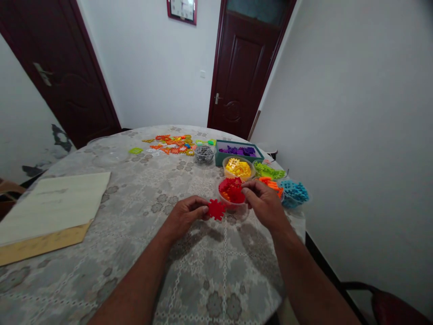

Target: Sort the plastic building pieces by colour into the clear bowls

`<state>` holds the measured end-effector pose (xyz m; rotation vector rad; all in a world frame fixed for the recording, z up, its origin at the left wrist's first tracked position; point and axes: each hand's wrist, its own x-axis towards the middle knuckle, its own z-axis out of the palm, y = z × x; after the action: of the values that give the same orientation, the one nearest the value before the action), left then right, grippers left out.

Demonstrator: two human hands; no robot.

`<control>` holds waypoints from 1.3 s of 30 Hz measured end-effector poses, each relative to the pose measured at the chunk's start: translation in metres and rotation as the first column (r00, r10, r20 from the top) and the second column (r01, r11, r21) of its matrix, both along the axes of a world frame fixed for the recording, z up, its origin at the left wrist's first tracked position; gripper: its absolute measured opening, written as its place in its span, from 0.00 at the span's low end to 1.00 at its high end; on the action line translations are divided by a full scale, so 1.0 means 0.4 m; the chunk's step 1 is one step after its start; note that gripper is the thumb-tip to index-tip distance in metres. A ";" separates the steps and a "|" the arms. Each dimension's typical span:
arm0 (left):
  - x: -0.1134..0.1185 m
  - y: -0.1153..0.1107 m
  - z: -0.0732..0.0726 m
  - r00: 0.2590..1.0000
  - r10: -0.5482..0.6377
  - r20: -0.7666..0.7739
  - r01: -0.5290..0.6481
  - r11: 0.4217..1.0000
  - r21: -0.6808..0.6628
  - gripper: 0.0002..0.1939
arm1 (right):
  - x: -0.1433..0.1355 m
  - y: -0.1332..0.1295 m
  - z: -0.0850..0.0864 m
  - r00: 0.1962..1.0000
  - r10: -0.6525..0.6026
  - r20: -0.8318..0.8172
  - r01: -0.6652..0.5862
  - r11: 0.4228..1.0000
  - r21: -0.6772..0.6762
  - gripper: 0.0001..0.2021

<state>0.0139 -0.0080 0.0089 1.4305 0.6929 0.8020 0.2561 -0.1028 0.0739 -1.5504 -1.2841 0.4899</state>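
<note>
Between the thumb and fingers of my left hand (186,215) is a flat red gear-shaped building piece (216,210), held above the table just in front of a clear bowl. My right hand (265,203) pinches another red building piece (237,195) at the right rim of that bowl; its outline partly blends with the pieces behind it. The clear bowl (233,206) holds red pieces and a few orange ones. Behind it stands a bowl of yellow pieces (238,167). Orange pieces (270,183) lie in a container partly hidden by my right hand.
Blue pieces (293,192) and green pieces (269,170) fill containers at the right. Farther back are a green box (221,158) with purple pieces, a bowl of grey pieces (204,154) and scattered orange and yellow pieces (172,143). A large pale sheet (54,203) lies left.
</note>
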 end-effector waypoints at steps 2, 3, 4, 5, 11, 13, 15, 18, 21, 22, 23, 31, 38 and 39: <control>0.002 -0.003 0.004 1.000 -0.003 0.008 0.003 1.000 -0.004 0.14 | -0.023 -0.009 -0.008 0.995 0.088 0.052 -0.087 0.996 -0.032 0.11; 0.002 -0.004 0.006 1.000 -0.005 0.005 0.005 1.000 0.004 0.13 | -0.041 -0.015 -0.017 0.987 0.143 0.075 -0.140 0.989 -0.046 0.10; 0.002 -0.005 0.008 1.000 -0.005 0.001 0.005 1.000 0.012 0.13 | -0.060 -0.020 -0.028 0.979 0.184 0.091 -0.180 0.983 -0.047 0.09; 0.002 -0.005 0.009 1.000 -0.003 -0.003 0.003 1.000 0.018 0.13 | -0.079 -0.025 -0.040 0.974 0.205 0.099 -0.202 0.979 -0.036 0.08; 0.007 -0.005 0.003 1.000 -0.018 0.015 0.018 1.000 -0.002 0.14 | -0.126 -0.032 -0.078 0.981 0.194 0.012 -0.194 0.981 0.003 0.08; 0.010 -0.007 0.002 1.000 -0.025 0.017 0.025 0.999 -0.020 0.15 | -0.114 -0.029 -0.077 0.977 0.211 -0.044 -0.212 0.977 -0.026 0.09; 0.010 -0.009 0.002 1.000 -0.011 0.011 0.011 0.999 -0.038 0.16 | -0.085 -0.020 -0.067 0.982 0.161 -0.102 -0.165 0.986 -0.029 0.11; 0.008 -0.006 0.004 0.999 0.046 -0.008 -0.046 0.998 -0.035 0.17 | -0.011 0.006 -0.037 0.993 -0.046 -0.113 0.050 0.998 0.036 0.15; 0.007 0.000 0.002 0.994 0.102 -0.036 -0.102 0.995 -0.016 0.16 | 0.067 0.048 -0.003 0.971 -0.239 0.014 0.237 0.967 0.093 0.17; 0.007 0.003 -0.002 0.992 0.118 -0.048 -0.118 0.993 -0.003 0.15 | 0.087 0.065 0.004 0.959 -0.274 0.077 0.266 0.959 0.102 0.17; 0.008 0.005 -0.006 0.989 0.132 -0.062 -0.132 0.991 0.014 0.14 | 0.101 0.081 0.008 0.946 -0.293 0.137 0.280 0.954 0.107 0.16; 0.008 0.019 -0.034 0.973 0.202 -0.111 -0.193 0.977 0.085 0.11 | 0.100 0.154 -0.042 0.926 -0.191 0.326 0.194 0.981 0.024 0.14; 0.009 0.013 -0.026 0.962 0.239 -0.132 -0.228 0.969 0.094 0.08 | 0.088 0.128 -0.051 0.912 -0.162 0.377 0.180 0.984 -0.011 0.20; 0.009 0.013 -0.026 0.961 0.241 -0.134 -0.229 0.968 0.099 0.08 | 0.086 0.121 -0.054 0.914 -0.172 0.368 0.180 0.984 0.011 0.20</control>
<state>0.0176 -0.0028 -0.0013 1.5103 0.9643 0.9256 0.2904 -0.0545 0.0521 -1.8171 -1.4017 0.0978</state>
